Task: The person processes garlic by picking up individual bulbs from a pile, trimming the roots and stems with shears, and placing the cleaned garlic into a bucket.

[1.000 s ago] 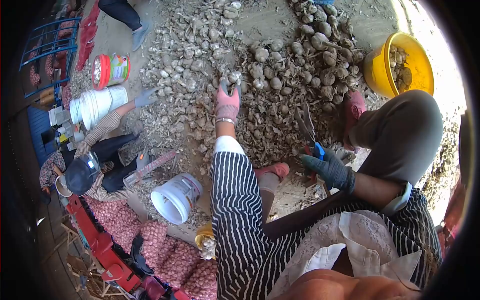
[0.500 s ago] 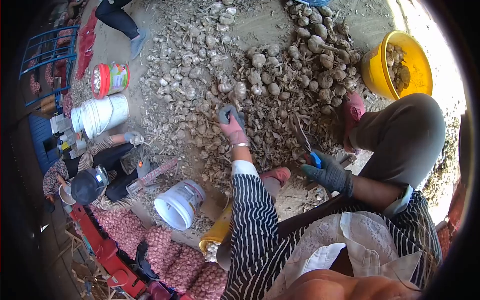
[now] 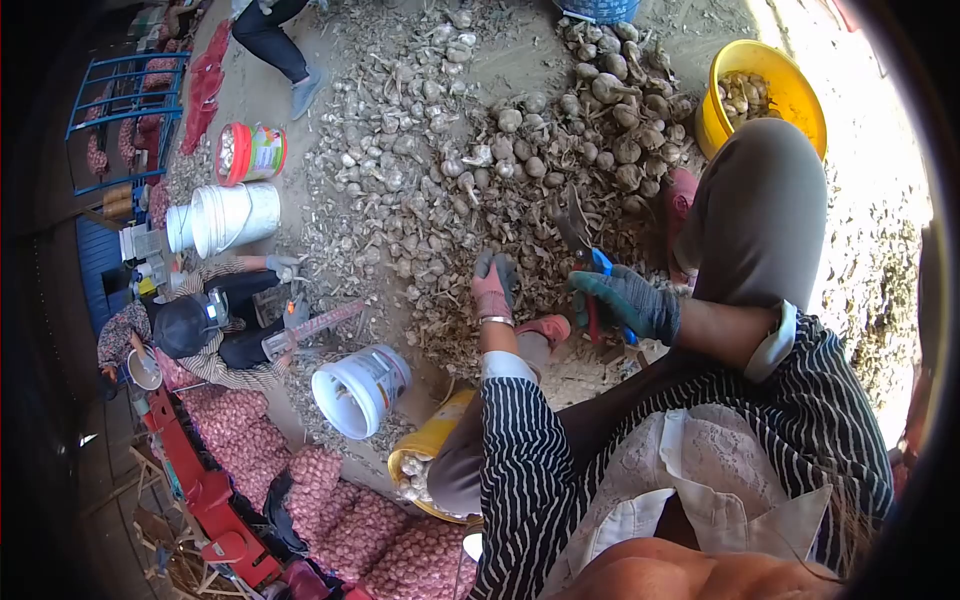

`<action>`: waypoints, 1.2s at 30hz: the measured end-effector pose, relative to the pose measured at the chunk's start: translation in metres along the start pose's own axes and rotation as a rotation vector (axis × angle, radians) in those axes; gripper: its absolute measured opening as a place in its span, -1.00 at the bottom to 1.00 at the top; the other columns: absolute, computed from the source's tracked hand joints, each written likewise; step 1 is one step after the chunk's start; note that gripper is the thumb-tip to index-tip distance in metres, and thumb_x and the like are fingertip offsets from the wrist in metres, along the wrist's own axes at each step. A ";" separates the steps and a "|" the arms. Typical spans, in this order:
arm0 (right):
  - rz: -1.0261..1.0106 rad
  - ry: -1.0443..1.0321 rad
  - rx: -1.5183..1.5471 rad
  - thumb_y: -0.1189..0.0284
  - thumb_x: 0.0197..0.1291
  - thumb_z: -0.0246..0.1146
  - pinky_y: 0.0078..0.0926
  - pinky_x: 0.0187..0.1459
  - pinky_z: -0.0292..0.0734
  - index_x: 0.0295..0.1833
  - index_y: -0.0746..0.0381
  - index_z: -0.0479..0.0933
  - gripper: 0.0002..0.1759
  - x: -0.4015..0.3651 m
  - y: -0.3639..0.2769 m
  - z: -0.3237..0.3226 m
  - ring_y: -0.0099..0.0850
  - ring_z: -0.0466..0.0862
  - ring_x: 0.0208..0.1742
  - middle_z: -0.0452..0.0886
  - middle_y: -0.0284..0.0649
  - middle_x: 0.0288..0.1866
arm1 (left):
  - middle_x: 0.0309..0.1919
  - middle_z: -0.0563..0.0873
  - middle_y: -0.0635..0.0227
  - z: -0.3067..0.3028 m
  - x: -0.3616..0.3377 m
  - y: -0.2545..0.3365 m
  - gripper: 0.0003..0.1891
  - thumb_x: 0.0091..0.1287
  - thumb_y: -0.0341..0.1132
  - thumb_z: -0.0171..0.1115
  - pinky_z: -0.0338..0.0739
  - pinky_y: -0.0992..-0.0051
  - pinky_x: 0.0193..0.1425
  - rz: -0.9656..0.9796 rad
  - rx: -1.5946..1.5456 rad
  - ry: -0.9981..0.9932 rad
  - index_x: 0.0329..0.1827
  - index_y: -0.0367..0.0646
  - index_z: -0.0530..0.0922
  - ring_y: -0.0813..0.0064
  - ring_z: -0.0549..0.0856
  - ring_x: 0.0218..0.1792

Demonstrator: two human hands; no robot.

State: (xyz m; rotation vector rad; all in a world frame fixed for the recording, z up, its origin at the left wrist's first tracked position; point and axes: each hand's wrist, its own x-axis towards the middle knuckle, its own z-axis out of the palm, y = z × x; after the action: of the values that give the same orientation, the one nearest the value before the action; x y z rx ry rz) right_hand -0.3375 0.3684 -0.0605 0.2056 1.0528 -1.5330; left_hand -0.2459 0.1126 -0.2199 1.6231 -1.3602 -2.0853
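— What's your right hand doing?

— It's clenched tight round the handles of the shears. The blades stick up out of my fist toward the top of the frame, over the edge of the garlic. That heap fills the upper middle of the frame.

— And the left?

— My left hand sits at the centre, just left of the shears and near my other fist. Its fingers are bent over and drawn in, not spread. The glove hides the inside (grey fingertips, pink back), so I cannot tell whether a bulb is in there.

— Was it there a second ago?

— No. A second ago that arm was stretched far up into the heap, with the hand laid on the bulbs. Half a second ago it was halfway back, fingers already curled. Now it is right down by the blades. The shears hand has shifted a little to the left to meet it.

— Anything else around you?

— There's a yellow basin at upper right, partly behind my knee. A white bucket lies on its side at lower left, and a co-worker is crouched at the left edge.
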 end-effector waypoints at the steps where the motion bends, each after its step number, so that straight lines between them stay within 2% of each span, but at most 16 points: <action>1: -0.004 0.005 0.007 0.09 0.26 0.26 -0.49 -0.33 0.58 -0.22 0.26 0.53 -0.60 -0.001 0.000 -0.001 -0.51 0.61 -0.42 0.57 -0.32 -0.43 | -0.16 0.68 0.34 0.008 0.008 0.002 -0.68 0.36 -0.36 0.16 0.63 0.43 -0.29 0.037 0.028 -0.050 0.17 -0.06 0.50 0.41 0.70 -0.31; 3: -0.049 -0.066 -0.042 0.07 0.26 0.25 -0.49 -0.31 0.58 -0.24 0.26 0.53 -0.59 -0.004 -0.001 -0.005 -0.50 0.61 -0.41 0.57 -0.31 -0.43 | -0.20 0.66 0.33 0.030 0.027 0.003 -0.66 0.32 -0.33 0.22 0.64 0.40 -0.28 0.064 0.061 -0.108 0.16 -0.04 0.49 0.37 0.70 -0.33; 7: -0.071 0.041 -0.181 0.08 0.28 0.22 -0.52 -0.54 0.53 -0.16 0.26 0.49 -0.59 -0.004 0.006 -0.021 -0.53 0.57 -0.58 0.55 -0.30 -0.44 | -0.20 0.68 0.35 0.085 0.060 -0.004 -0.59 0.37 -0.37 0.17 0.58 0.50 -0.39 0.137 0.216 -0.182 0.28 -0.09 0.41 0.52 0.66 -0.38; 9: -0.073 0.080 -0.120 0.06 0.29 0.21 -0.53 -0.60 0.50 -0.13 0.26 0.46 -0.57 -0.003 0.009 -0.028 -0.54 0.54 -0.64 0.55 -0.30 -0.44 | -0.05 0.67 0.22 0.128 0.089 -0.004 -0.57 0.33 -0.36 0.20 0.60 0.39 -0.01 0.284 0.397 -0.241 0.26 -0.21 0.43 0.32 0.69 -0.11; 10: -0.069 0.108 -0.112 0.04 0.28 0.21 -0.53 -0.60 0.50 -0.08 0.27 0.46 -0.54 -0.001 0.011 -0.032 -0.54 0.55 -0.64 0.55 -0.28 -0.43 | -0.05 0.67 0.22 0.143 0.109 -0.011 -0.57 0.33 -0.36 0.20 0.60 0.39 -0.01 0.277 0.400 -0.253 0.26 -0.21 0.43 0.32 0.69 -0.11; 15: -0.036 0.164 -0.159 0.01 0.26 0.23 -0.52 -0.55 0.53 0.07 0.31 0.45 -0.43 0.003 0.005 -0.036 -0.55 0.56 -0.57 0.57 -0.26 -0.34 | 0.13 0.52 -0.11 0.194 0.104 -0.001 -0.32 0.16 -0.02 0.35 0.32 0.13 0.34 0.240 1.110 0.152 0.31 -0.13 0.38 -0.01 0.48 0.22; 16: -0.010 0.145 -0.204 0.02 0.25 0.24 -0.53 -0.48 0.54 0.12 0.31 0.42 -0.41 0.003 0.001 -0.035 -0.56 0.57 -0.51 0.58 -0.26 -0.31 | 0.05 0.61 0.00 0.195 0.107 -0.011 -0.37 0.22 -0.08 0.32 0.48 0.19 0.18 0.321 1.214 0.273 0.33 -0.07 0.36 0.11 0.59 0.10; 17: 0.015 0.124 -0.249 0.02 0.24 0.25 -0.53 -0.40 0.56 0.17 0.31 0.40 -0.38 0.002 -0.002 -0.034 -0.56 0.58 -0.45 0.59 -0.26 -0.27 | 0.05 0.61 0.00 0.190 0.109 -0.010 -0.37 0.22 -0.08 0.32 0.48 0.19 0.18 0.323 1.215 0.269 0.33 -0.07 0.36 0.11 0.59 0.10; 19: -0.052 0.095 -0.295 -0.02 0.21 0.27 -0.47 -0.25 0.57 0.16 0.28 0.40 -0.35 -0.002 -0.004 -0.034 -0.52 0.58 -0.31 0.60 -0.27 -0.21 | -0.08 0.68 0.18 0.169 0.114 -0.009 -0.46 0.29 -0.14 0.26 0.62 0.35 -0.06 0.063 0.475 -0.188 0.32 -0.02 0.38 0.29 0.68 -0.06; 20: -0.086 0.099 -0.382 -0.02 0.18 0.29 -0.43 -0.20 0.55 0.14 0.27 0.40 -0.35 -0.002 -0.004 -0.037 -0.47 0.59 -0.27 0.60 -0.22 -0.21 | -0.12 0.70 0.24 0.161 0.101 -0.005 -0.58 0.31 -0.16 0.26 0.64 0.46 -0.27 -0.091 0.149 -0.183 0.19 -0.02 0.47 0.40 0.70 -0.12; 21: -0.120 0.098 -0.465 -0.02 0.15 0.31 -0.40 -0.15 0.54 0.12 0.27 0.40 -0.35 -0.001 -0.004 -0.037 -0.41 0.61 -0.23 0.61 -0.17 -0.20 | -0.12 0.70 0.24 0.149 0.088 0.002 -0.58 0.31 -0.16 0.26 0.64 0.46 -0.27 -0.082 0.152 -0.174 0.19 -0.02 0.47 0.40 0.70 -0.12; 23: -0.101 0.113 -0.594 0.00 0.12 0.33 -0.32 -0.14 0.53 0.07 0.27 0.41 -0.38 -0.008 -0.025 -0.031 -0.30 0.63 -0.20 0.60 -0.11 -0.21 | -0.13 0.70 0.27 0.116 0.074 0.002 -0.66 0.33 -0.19 0.24 0.65 0.39 -0.20 -0.240 -0.602 -0.425 0.13 -0.03 0.50 0.41 0.69 -0.13; 25: -0.081 0.127 -0.736 0.02 0.09 0.34 -0.25 -0.13 0.52 0.02 0.27 0.41 -0.40 -0.009 -0.032 -0.030 -0.19 0.64 -0.18 0.60 -0.05 -0.21 | -0.09 0.69 0.26 0.099 0.025 0.015 -0.69 0.35 -0.22 0.22 0.65 0.34 -0.13 -0.145 -0.606 -0.454 0.12 -0.04 0.50 0.38 0.68 -0.09; 28: -0.303 0.157 -1.061 0.07 0.08 0.31 -0.08 -0.09 0.47 -0.02 0.28 0.41 -0.46 -0.015 -0.022 -0.025 0.06 0.60 -0.11 0.59 0.08 -0.21 | -0.01 0.66 0.24 0.086 -0.047 0.026 -0.70 0.37 -0.27 0.18 0.62 0.26 0.00 0.049 -0.490 -0.424 0.13 -0.09 0.49 0.30 0.66 -0.01; 32: -0.613 0.312 -1.470 0.11 0.11 0.25 -0.03 -0.14 0.48 -0.06 0.32 0.42 -0.50 0.008 -0.010 -0.028 0.03 0.62 -0.16 0.59 0.13 -0.22 | 0.10 0.57 0.21 0.061 -0.094 0.008 -0.54 0.28 -0.50 0.20 0.61 0.24 0.08 0.367 -0.302 -0.294 0.26 -0.22 0.38 0.25 0.62 0.06; 36: -0.455 0.223 -1.482 0.13 0.11 0.25 -0.04 -0.17 0.50 -0.09 0.31 0.44 -0.54 0.004 0.001 -0.014 0.03 0.63 -0.19 0.61 0.11 -0.28 | 0.11 0.53 0.23 0.037 -0.123 -0.004 -0.45 0.21 -0.62 0.20 0.62 0.31 0.07 0.539 -0.196 -0.166 0.30 -0.25 0.32 0.28 0.61 0.02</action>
State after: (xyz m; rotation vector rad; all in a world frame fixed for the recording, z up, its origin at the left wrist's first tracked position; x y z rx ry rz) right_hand -0.3440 0.3757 -0.0718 -0.9561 2.2276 -0.7382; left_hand -0.2271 0.2106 -0.1388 0.8937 -1.3922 -1.9665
